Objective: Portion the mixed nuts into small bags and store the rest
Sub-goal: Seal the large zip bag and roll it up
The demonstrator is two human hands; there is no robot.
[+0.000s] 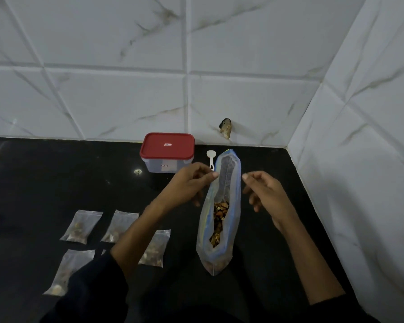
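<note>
A large clear zip bag [229, 183] with a blue seal strip stands upright on the black counter [56, 178], its mouth spread wide. Mixed nuts [218, 220] fill its lower part. My left hand [187, 185] pinches the left rim of the mouth. My right hand [264, 194] has its curled fingertips at the right rim and seems to pinch it. Several small clear bags with nuts lie flat at the left, such as one bag [82, 227] and another [68, 271]; my left forearm partly covers two of them.
A clear plastic container with a red lid [167, 151] stands shut at the back against the tiled wall. A small white scoop [210, 158] lies between it and the large bag. A tiled side wall [359, 159] bounds the counter on the right.
</note>
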